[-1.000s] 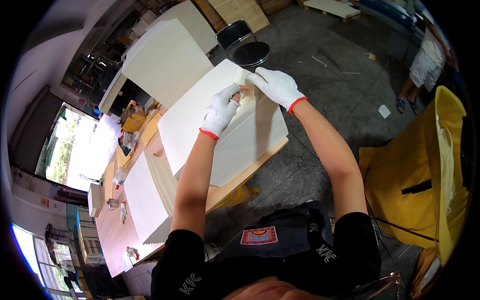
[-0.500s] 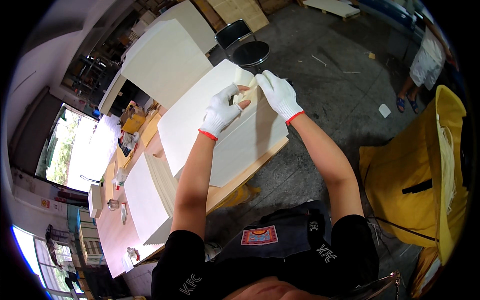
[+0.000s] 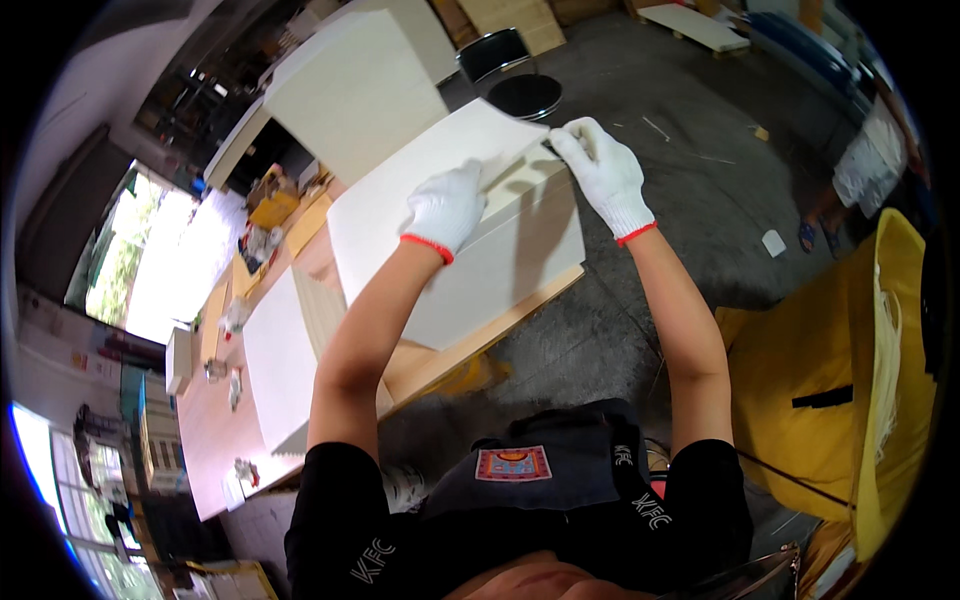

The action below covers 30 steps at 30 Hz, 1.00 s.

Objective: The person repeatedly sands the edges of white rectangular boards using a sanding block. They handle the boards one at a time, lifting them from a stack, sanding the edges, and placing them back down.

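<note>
A tall stack of large white sheets (image 3: pixel 480 275) stands on the wooden table, its top sheet (image 3: pixel 390 190) bent upward along the near right side. My right hand (image 3: pixel 608 180), in a white knit glove with a red cuff, is closed on the raised far right corner of that sheet. Gloved the same way, my left hand (image 3: pixel 443 208) rests on the sheet near its right-hand edge, fingers stretched forward and partly blurred. Shadow falls across the sheets beneath the lifted edge.
A lower stack of white sheets (image 3: pixel 275 350) lies on the wooden table (image 3: pixel 205 450) to the left. Beyond are large pale boards (image 3: pixel 360 90) and a black chair (image 3: pixel 520 85). A big yellow bag (image 3: pixel 800 330) stands at right; a person (image 3: pixel 865 165) is farther back.
My right hand has moved right, drawing the sheet's corner up and outward. My left hand's fingers have left the folded-up edges and now lie on the sheet. The view has shifted slightly.
</note>
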Available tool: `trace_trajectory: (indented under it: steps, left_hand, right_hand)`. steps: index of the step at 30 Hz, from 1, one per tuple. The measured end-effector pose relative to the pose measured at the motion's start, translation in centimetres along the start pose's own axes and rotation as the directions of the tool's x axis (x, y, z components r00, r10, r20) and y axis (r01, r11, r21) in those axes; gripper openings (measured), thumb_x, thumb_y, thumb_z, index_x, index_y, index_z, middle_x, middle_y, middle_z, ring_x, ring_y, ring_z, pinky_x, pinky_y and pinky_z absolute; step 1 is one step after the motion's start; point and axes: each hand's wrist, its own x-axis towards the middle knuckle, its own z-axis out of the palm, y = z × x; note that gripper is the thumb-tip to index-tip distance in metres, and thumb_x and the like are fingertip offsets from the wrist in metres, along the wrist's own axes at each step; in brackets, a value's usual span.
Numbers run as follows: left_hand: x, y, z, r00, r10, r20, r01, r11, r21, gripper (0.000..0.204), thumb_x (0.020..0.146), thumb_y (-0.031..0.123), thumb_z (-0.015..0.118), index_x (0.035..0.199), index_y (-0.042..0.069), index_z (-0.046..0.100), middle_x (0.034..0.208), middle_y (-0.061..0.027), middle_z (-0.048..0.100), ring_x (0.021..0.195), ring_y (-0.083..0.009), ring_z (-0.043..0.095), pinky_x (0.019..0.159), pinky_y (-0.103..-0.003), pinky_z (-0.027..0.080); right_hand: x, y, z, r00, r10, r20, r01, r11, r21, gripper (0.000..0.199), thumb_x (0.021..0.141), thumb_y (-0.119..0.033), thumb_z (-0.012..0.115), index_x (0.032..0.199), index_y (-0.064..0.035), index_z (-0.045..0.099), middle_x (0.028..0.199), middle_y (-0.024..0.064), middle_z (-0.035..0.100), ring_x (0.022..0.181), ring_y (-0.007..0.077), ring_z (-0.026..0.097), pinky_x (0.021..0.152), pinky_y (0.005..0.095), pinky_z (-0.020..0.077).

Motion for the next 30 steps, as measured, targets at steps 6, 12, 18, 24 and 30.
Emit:
trace_trajectory:
  steps: [6,12,18,24,30]
  left_hand:
    - [-0.4,-8.9,-7.4,0.855,-0.487,-0.177,0.377,0.819,-0.432,0.041,0.09,0.034,0.069,0.111,-0.001,0.072,0.099,-0.0204,0.074,0.092,-0.0284,0.073,0.08,-0.039,0.056]
    - [-10.0,-21.7,-9.6,0.512,-0.673,-0.535,-0.514,0.259,-0.818,0.03,0.092,0.01,0.068,0.118,-0.005,0.067,0.104,-0.0086,0.07,0.093,-0.018,0.067,0.083,-0.032,0.055]
    - [-16.8,-26.2,-6.1,0.372,-0.784,-0.497,-0.645,0.167,-0.746,0.037,0.097,0.006,0.055,0.133,-0.003,0.054,0.126,-0.0153,0.063,0.109,-0.0285,0.066,0.091,-0.04,0.057]
    - [-18.5,-31.8,-2.8,0.445,-0.828,-0.342,-0.732,-0.117,-0.671,0.04,0.101,0.016,0.054,0.138,0.0,0.051,0.131,-0.0155,0.06,0.117,-0.0312,0.062,0.097,-0.043,0.054]
    - [-17.6,-29.3,-6.6,0.364,-0.899,-0.243,-0.765,-0.14,-0.628,0.042,0.101,0.021,0.053,0.139,0.003,0.047,0.135,-0.0159,0.056,0.118,-0.0349,0.06,0.099,-0.047,0.052]
  right_hand:
    - [-3.8,-7.8,7.8,0.863,-0.486,0.137,0.496,0.867,-0.047,0.066,0.087,-0.061,0.062,0.124,-0.0075,0.067,0.113,0.015,0.072,0.101,0.0321,0.07,0.089,0.0407,0.0542]
    - [-8.7,-15.0,16.2,0.634,-0.591,0.5,0.702,0.71,-0.05,0.074,0.085,-0.059,0.066,0.131,-0.0015,0.059,0.134,0.0202,0.058,0.129,0.0363,0.051,0.111,0.0492,0.038]
    - [-13.2,-15.4,22.2,0.698,-0.409,0.588,0.703,0.551,-0.45,0.085,0.085,-0.053,0.069,0.148,-0.0013,0.044,0.149,0.0185,0.044,0.14,0.0348,0.039,0.117,0.0571,0.0268]
    - [-13.4,-15.9,22.2,0.68,-0.388,0.623,0.722,0.506,-0.472,0.088,0.083,-0.049,0.074,0.149,-0.0014,0.038,0.147,0.0164,0.044,0.141,0.0332,0.037,0.117,0.0556,0.0253]
    - [-11.5,-18.6,19.8,0.67,-0.663,0.334,0.741,0.622,-0.251,0.093,0.078,-0.043,0.078,0.154,-0.0069,0.038,0.148,0.0201,0.043,0.135,0.0379,0.043,0.114,0.0562,0.0307]
